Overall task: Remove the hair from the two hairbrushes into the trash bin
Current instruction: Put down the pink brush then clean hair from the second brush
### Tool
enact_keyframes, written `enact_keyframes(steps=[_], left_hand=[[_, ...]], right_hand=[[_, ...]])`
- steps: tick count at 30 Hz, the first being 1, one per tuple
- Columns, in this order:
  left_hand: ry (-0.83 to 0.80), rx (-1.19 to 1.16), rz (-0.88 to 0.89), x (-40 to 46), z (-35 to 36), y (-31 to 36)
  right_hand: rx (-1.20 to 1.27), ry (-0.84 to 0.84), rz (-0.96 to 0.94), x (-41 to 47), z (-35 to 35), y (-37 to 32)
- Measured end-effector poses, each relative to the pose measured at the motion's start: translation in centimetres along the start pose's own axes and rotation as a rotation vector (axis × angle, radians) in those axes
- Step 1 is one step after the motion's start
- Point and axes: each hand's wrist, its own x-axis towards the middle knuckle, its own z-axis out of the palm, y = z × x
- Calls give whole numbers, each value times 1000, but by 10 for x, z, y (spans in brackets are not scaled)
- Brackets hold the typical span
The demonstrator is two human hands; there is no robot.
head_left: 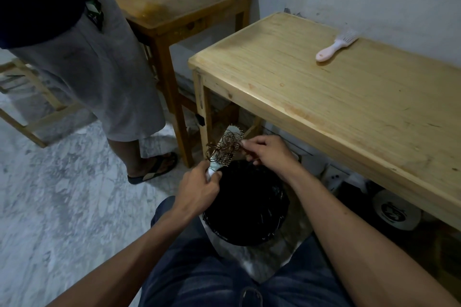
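Over the bin, black-lined and sitting on the floor between the knees, left hand is wrapped tight round the handle of a round brush, head tilted up and away. Right hand is at the bristles, thumb and forefinger pinched together on the reddish-brown hair tangled round the barrel; other fingers curled loosely. Most of the hair looks to be on the brush yet. Risks: brush head sits over the far rim rather than the middle of the bin, so a clump pulled sideways probably drops on the floor, not in the liner. Hair is wound round the barrel, so a straight tug likely snaps strands or leaves loops behind; needs unwinding or lifting off the bristle tips. Loose strands may cling to the fingers instead of falling. Second brush, pink handle, lies on the worktop well apart, untouched; can't tell whether it carries hair.
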Motion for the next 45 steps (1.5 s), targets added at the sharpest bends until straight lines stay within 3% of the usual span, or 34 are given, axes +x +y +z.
enact_keyframes(steps=[4, 8, 12, 19, 27, 30, 34, 39, 45], left_hand=[[24, -22, -10, 0, -5, -2], [75, -132, -102, 4, -11, -10], [88, -168, -138, 5, -14, -14], [78, -43, -43, 1, -9, -7], [35, -3, 29, 4, -5, 3], [10, -3, 43, 5, -3, 8], [35, -17, 19, 7, -7, 7], [104, -65, -143, 14, -13, -8], [112, -77, -178, 14, -11, -13]], right_hand=[[138, 93, 156, 6, -8, 13], [122, 217, 272, 2, -22, 32], [-64, 217, 321, -5, -30, 48], [-482, 53, 338, -6, -26, 47], [117, -190, -1, -5, -9, 13], [151, -192, 18, 2, -2, 10], [157, -51, 43, 7, -6, 23], [221, 59, 117, 1, -24, 40], [-89, 50, 162, -1, -34, 60]])
